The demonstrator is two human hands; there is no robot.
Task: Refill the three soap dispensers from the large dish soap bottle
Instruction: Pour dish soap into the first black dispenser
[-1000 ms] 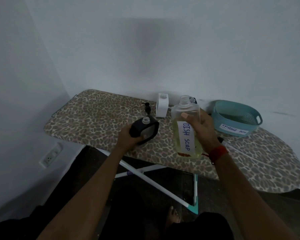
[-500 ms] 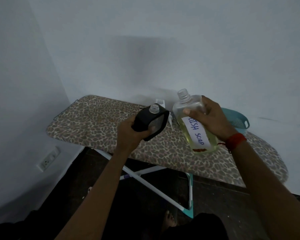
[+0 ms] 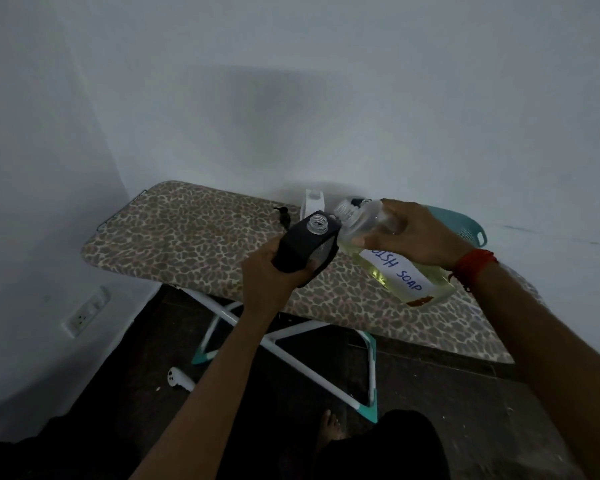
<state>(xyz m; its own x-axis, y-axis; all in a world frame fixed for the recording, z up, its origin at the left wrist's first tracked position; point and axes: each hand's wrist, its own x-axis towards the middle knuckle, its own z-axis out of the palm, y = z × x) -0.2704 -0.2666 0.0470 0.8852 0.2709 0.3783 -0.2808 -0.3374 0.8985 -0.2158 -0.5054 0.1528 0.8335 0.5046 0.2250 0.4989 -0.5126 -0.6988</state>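
My left hand [image 3: 271, 275] grips a black soap dispenser [image 3: 305, 247] with its clear threaded neck open and facing up, held above the ironing board [image 3: 187, 233]. My right hand [image 3: 416, 233] holds the large clear dish soap bottle [image 3: 392, 261], labelled "DISH SOAP" and holding yellow liquid, tilted steeply to the left. Its uncapped mouth sits just right of the dispenser's neck, close above it. A white dispenser [image 3: 314, 202] stands behind on the board, and a black pump head [image 3: 284, 216] lies beside it.
The leopard-print ironing board stands against a white wall corner. A teal basket [image 3: 465, 230] sits at the back right, partly hidden by my right hand. White and teal board legs [image 3: 291, 334] cross over the dark floor. A wall socket [image 3: 84, 313] is at the lower left.
The dish soap bottle has tipped from nearly upright to a steep lean left, its mouth now near the dispenser's neck. My left hand has lifted and angled the black dispenser toward it.
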